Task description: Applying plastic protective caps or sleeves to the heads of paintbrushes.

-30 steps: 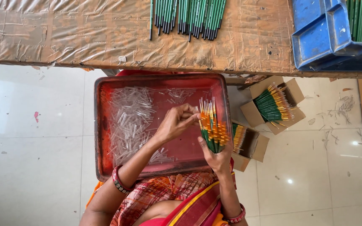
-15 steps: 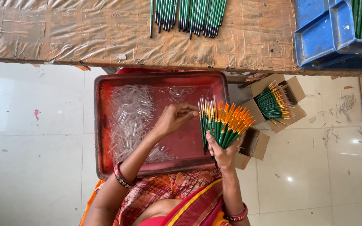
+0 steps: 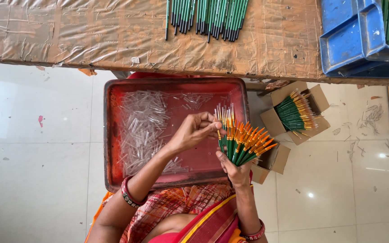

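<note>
Head view, looking straight down onto the lap.

Right hand (image 3: 236, 167): grip closed around the lower ends of a fan of green paintbrushes (image 3: 241, 143), orange ferrules and tips pointing up and away from the body. The fan sits just over the right edge of the red tray (image 3: 113, 135), which rests on the lap. The leftmost few brushes already carry clear caps; the rest show bare tips.

Left hand (image 3: 196, 132): fingertips pressed together in a pinch at the tip of one of the left-hand brushes, touching it. Something small seems to be held there (probably one of the clear caps, too small to confirm).

Inside the tray: a loose heap of clear plastic caps (image 3: 145, 128), thickest on the left half, thinning toward the right.

Doing the step well, as I judge it:
- Keep the right hand's hold firm low on the handles so the fan stays spread and each tip stands apart from its neighbour.
- Bring the cap on along the line of the brush, not at an angle, so the bristles are not bent or splayed.
- Work across the fan in order, left to right, so none is skipped.
- Keep the fan over the tray, so a dropped cap falls back into the heap rather than onto the floor.

Around: an open cardboard box (image 3: 296, 112) of like brushes on the floor to the right, more brushes (image 3: 205, 18) on the worktop (image 3: 68, 36) above, blue trays (image 3: 356, 40) at its right end.
</note>
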